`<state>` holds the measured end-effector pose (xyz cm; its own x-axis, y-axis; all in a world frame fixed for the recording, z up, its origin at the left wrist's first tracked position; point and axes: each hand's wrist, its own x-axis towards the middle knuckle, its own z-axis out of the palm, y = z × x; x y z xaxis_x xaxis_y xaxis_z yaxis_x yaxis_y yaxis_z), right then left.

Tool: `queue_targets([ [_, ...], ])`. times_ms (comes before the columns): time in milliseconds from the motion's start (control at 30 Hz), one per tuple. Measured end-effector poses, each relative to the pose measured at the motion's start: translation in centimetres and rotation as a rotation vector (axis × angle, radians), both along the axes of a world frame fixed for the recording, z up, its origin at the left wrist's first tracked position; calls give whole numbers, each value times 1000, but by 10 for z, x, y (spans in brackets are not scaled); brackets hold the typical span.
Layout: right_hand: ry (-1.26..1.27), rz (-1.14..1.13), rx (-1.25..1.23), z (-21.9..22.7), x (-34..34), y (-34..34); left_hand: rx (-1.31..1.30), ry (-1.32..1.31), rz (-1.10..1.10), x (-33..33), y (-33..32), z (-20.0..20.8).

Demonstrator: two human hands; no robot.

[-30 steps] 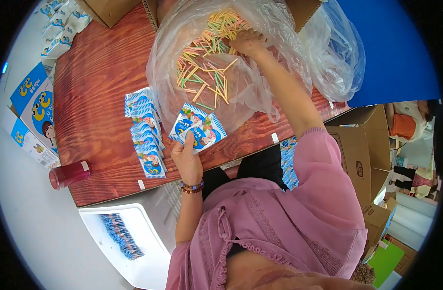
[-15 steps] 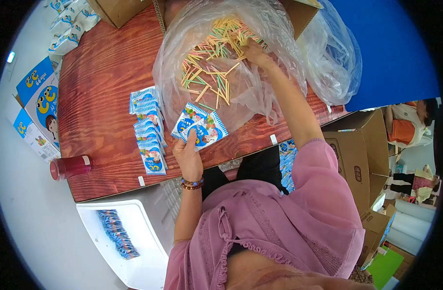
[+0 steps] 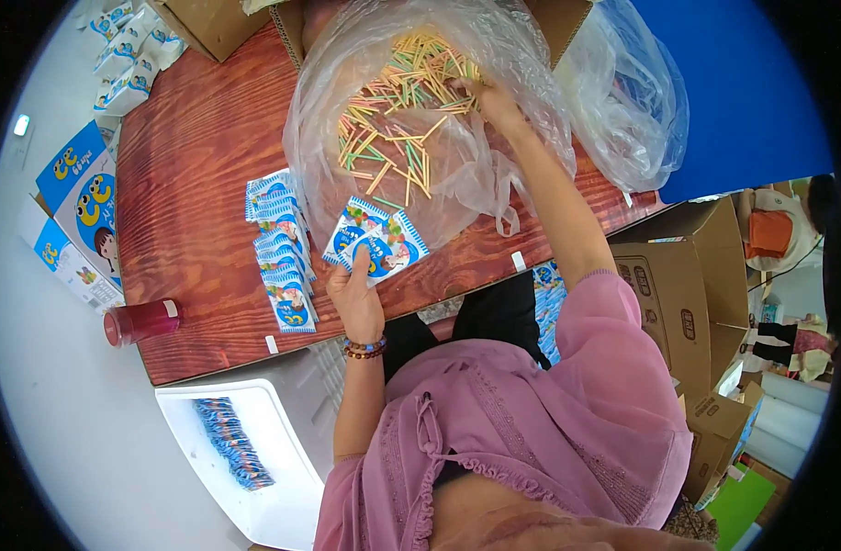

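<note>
My left hand is closed on small blue-and-white printed packets, fanned so that two show, at the table's near side. Beyond them lies a spread clear plastic bag with a heap of thin yellow, pink and green sticks on it. At the right edge of this heap is my right hand, its fingers curled in among the sticks. Whatever lies between those fingers is too small to make out. Left of the held packets, a row of overlapping packets of the same kind lies on the table.
The red wooden table carries a pink-red lidded jar at its left corner. Below stands a white bin with stacked packets. Cardboard boxes are at the right, near a crumpled plastic bag. Printed cartons stand left.
My right hand has drawn back slightly to the right, toward the edge of the stick heap. My left hand keeps the packets in nearly the same place. The whole view has shifted a little.
</note>
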<state>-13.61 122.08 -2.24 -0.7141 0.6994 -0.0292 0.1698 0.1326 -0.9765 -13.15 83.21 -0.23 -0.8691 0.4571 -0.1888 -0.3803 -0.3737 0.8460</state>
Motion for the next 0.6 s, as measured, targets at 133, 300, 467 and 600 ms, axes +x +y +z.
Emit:
queue_targets([
  [133, 63, 36, -80, 10, -5, -14, 25, -25, 23, 2, 2, 2],
  [300, 165, 68, 136, 9, 0, -39, 15, 6, 15, 1, 0, -1],
  [467, 183, -4, 247, 5, -3, -43, 17, -7, 1, 3, 2, 6],
  [600, 379, 57, -13, 18, -6, -50, 16, -3, 19, 1, 0, 3],
])
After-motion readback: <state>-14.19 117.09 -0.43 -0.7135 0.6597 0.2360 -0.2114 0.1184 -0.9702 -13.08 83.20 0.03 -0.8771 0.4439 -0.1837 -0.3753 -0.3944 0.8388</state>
